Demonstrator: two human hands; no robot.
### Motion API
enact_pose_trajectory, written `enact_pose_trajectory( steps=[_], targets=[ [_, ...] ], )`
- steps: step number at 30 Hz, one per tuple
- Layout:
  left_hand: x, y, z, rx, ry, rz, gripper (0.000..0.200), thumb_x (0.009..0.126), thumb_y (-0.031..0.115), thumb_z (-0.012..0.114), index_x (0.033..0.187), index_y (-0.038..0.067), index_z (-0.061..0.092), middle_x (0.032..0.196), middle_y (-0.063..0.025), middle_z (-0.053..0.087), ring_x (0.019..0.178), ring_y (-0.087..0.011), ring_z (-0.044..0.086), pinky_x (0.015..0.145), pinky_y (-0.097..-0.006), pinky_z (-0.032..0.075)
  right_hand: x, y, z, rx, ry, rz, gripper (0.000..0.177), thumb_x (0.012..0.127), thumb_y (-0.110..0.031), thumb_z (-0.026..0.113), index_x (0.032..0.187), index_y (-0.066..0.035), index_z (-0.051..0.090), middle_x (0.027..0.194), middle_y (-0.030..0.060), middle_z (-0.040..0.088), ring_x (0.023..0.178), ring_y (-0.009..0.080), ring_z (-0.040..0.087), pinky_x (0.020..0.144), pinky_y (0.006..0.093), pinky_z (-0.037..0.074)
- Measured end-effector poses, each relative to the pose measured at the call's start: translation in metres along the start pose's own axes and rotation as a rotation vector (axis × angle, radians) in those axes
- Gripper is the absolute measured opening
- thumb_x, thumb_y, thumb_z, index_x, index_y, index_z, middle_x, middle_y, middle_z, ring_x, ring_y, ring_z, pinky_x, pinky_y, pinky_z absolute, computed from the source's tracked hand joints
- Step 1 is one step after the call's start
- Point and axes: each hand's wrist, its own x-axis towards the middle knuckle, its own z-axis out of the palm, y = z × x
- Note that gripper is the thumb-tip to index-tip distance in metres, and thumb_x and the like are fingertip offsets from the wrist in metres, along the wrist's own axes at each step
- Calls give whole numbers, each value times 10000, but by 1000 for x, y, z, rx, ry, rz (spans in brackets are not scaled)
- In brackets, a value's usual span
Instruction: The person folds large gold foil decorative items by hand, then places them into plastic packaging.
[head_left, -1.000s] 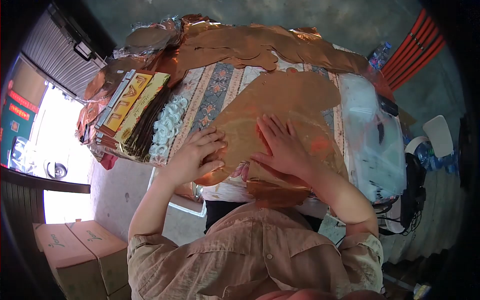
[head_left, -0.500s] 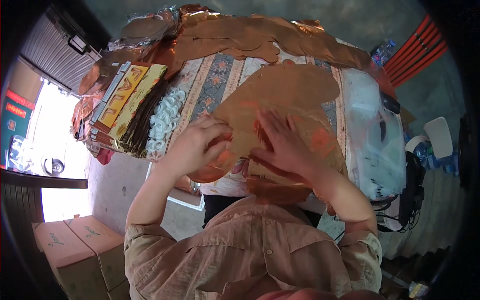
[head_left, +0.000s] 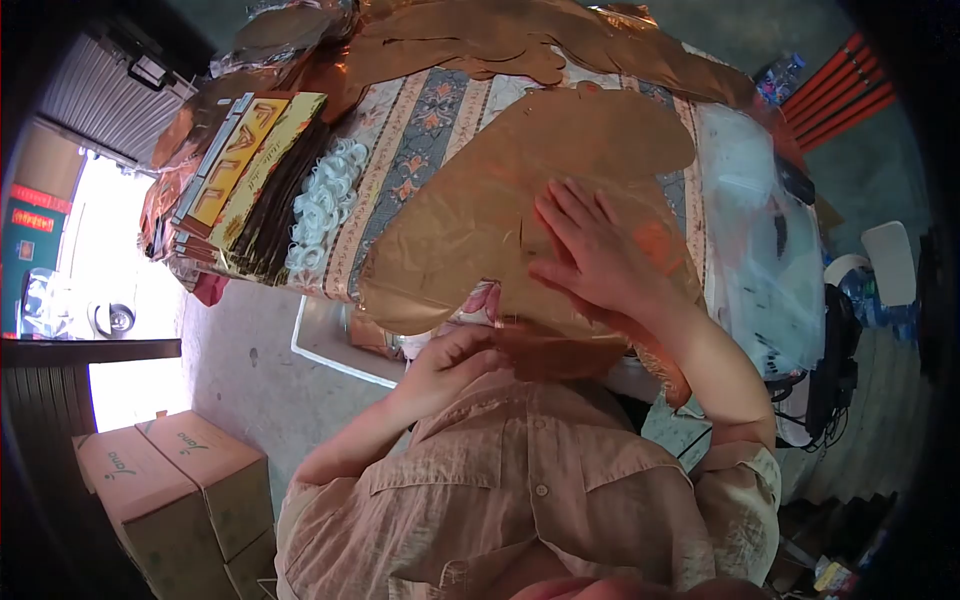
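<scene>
A large flat copper-brown foil shape with rounded lobes lies on the patterned tablecloth in front of me. My right hand rests flat on its right part, fingers spread, holding nothing. At the near table edge, my left hand has its fingers bent together beside the lower foil flap; its fingertips reach the flap's left edge, and the grip is too small to make out. Pink-patterned cloth shows in the notch between the foil's lower parts.
Stacked FALL packets and white rings lie at the left. More brown foil shapes line the far edge. Clear plastic bags lie at the right. Cartons stand on the floor at lower left.
My left hand has moved down and right, from the foil's left side to the near edge. My right hand has shifted slightly up and right over the foil. The view has shifted a little.
</scene>
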Motion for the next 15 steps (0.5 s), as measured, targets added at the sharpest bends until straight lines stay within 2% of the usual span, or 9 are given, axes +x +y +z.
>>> enact_pose_trajectory(
  steps=[1, 2, 6, 8, 11, 15],
  targets=[
    [4, -1, 4, -229, -34, -47, 230, 977, 95, 538, 1159, -42, 564, 1002, -48, 649, 920, -104, 609, 845, -262, 485, 1, -2, 1, -32, -4, 13, 766, 866, -464, 621, 1430, -22, 352, 1518, 198, 276, 1431, 341, 221, 1144, 510, 191],
    [7, 2, 9, -229, -9, -32, 168, 978, 90, 537, 1089, -26, 588, 961, -29, 643, 880, -89, 598, 812, -247, 480, 2, -4, 1, -66, -9, 27, 758, 874, -474, 604, 1428, -21, 354, 1517, 200, 277, 1427, 345, 228, 1140, 508, 200],
    [5, 3, 3, -261, -15, -23, 141, 976, 93, 542, 1042, -13, 607, 940, -10, 645, 854, -71, 586, 782, -233, 471, 2, -8, 6, -84, 12, 55, 753, 886, -494, 576, 1435, -33, 347, 1516, 200, 280, 1423, 352, 235, 1131, 509, 210],
    [1, -6, -5, -166, 44, 14, 121, 975, 104, 550, 986, 7, 622, 891, 14, 637, 820, -52, 568, 752, -218, 455, 1, -10, 9, -48, 45, 81, 758, 889, -503, 569, 1445, -45, 334, 1517, 197, 279, 1423, 357, 232, 1130, 512, 204],
    [-2, -6, -9, -290, 45, -19, 132, 979, 117, 555, 980, -2, 611, 924, 6, 643, 849, -51, 570, 773, -221, 467, 2, -14, 15, -96, 61, 89, 759, 895, -506, 560, 1452, -50, 321, 1522, 200, 269, 1428, 357, 222, 1134, 520, 189],
    [-1, -3, -9, -284, 16, -35, 131, 981, 116, 551, 987, -3, 606, 911, 10, 635, 849, -49, 569, 771, -221, 471, 3, -14, 13, -111, 53, 89, 760, 898, -500, 558, 1458, -49, 314, 1528, 200, 259, 1435, 357, 205, 1136, 531, 175]
  ],
)
